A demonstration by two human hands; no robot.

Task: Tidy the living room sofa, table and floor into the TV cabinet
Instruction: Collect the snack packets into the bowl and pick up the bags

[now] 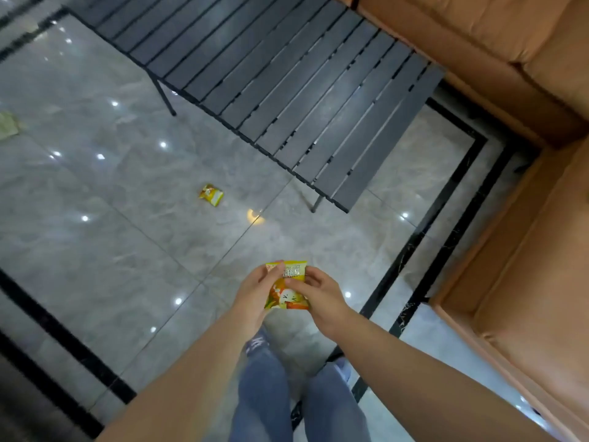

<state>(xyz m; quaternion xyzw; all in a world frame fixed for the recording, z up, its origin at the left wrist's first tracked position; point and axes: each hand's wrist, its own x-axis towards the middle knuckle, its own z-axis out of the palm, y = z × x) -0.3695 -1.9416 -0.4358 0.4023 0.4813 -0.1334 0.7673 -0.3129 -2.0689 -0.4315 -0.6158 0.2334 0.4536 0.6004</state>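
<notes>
Both my hands hold a yellow snack packet point(288, 293) in front of my knees, above the floor. My left hand point(253, 296) grips its left edge, fingers curled round the top corner. My right hand point(318, 293) pinches its right side with thumb across the front. A second yellow snack packet point(211, 194) lies on the grey tiled floor ahead, left of the table's near leg. A pale flat packet point(8, 124) lies on the floor at the far left edge.
A dark slatted table point(287, 81) stands ahead, its thin legs on the tiles. An orange sofa point(522, 218) runs along the top right and right side. Black border strips cross the glossy floor point(111, 250). My jeans-clad legs are below.
</notes>
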